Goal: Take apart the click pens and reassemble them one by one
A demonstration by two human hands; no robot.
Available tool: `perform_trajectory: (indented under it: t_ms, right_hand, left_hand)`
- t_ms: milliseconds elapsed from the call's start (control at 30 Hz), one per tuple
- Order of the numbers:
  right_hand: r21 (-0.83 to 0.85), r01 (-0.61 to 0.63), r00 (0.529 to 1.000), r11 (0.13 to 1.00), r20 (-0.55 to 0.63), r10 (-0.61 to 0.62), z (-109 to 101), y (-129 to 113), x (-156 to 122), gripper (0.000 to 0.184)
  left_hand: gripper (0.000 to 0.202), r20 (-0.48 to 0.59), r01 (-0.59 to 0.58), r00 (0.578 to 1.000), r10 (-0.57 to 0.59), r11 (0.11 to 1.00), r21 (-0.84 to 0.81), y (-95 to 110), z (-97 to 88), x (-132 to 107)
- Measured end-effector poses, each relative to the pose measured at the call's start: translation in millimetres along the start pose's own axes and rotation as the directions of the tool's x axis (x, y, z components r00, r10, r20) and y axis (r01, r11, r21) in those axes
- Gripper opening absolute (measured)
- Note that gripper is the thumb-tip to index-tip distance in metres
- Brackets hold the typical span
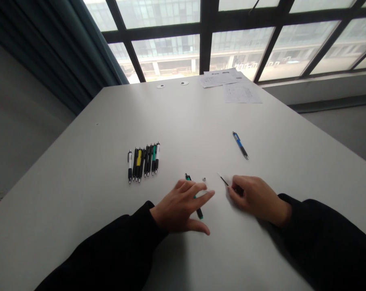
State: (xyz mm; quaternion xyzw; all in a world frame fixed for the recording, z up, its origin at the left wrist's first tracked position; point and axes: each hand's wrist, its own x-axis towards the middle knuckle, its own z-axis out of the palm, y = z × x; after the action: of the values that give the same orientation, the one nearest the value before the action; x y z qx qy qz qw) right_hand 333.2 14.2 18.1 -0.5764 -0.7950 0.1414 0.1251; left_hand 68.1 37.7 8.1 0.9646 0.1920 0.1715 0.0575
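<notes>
My left hand (185,204) is open, fingers apart, over a green and black pen barrel (199,212) that lies on the table and is partly hidden beneath it. Whether the fingers touch the barrel I cannot tell. A small pen tip piece (204,179) rests just beyond those fingers. Pinched in my right hand (248,194) is a thin dark pen refill (224,180) with a pale end, pointing up and to the left. A blue pen (240,145) with a black grip lies farther off, beyond my right hand.
To the left, several pens (143,161) lie side by side in a row, in black, white, yellow and green. Papers (242,93) lie at the white table's (183,117) far edge, near two round cable covers (184,83). Windows stand behind, with a dark curtain (58,44) at left.
</notes>
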Motion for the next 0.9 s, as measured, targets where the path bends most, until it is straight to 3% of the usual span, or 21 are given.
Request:
perform_trajectory:
  t_ms: [267, 733, 900]
  right_hand:
    - [-0.007, 0.008, 1.000, 1.000, 0.004, -0.008, -0.8, 0.1, -0.2, 0.020]
    - [-0.004, 0.015, 1.000, 1.000, -0.004, -0.015, -0.1, 2.3, -0.8, 0.022]
    - [0.002, -0.045, 0.999, 0.999, 0.002, 0.045, 0.7, -5.5, -1.9, 0.023]
  left_hand:
    - [0.078, 0.076, -0.002, 0.997, 0.003, 1.000, -0.017, -1.0, 0.0, 0.4]
    - [0.077, 0.053, -0.058, 0.997, 0.057, 0.998, 0.018, -1.6, 0.5, 0.3]
    - [0.076, 0.051, -0.067, 0.996, 0.067, 0.998, 0.005, -2.3, -0.6, 1.0]
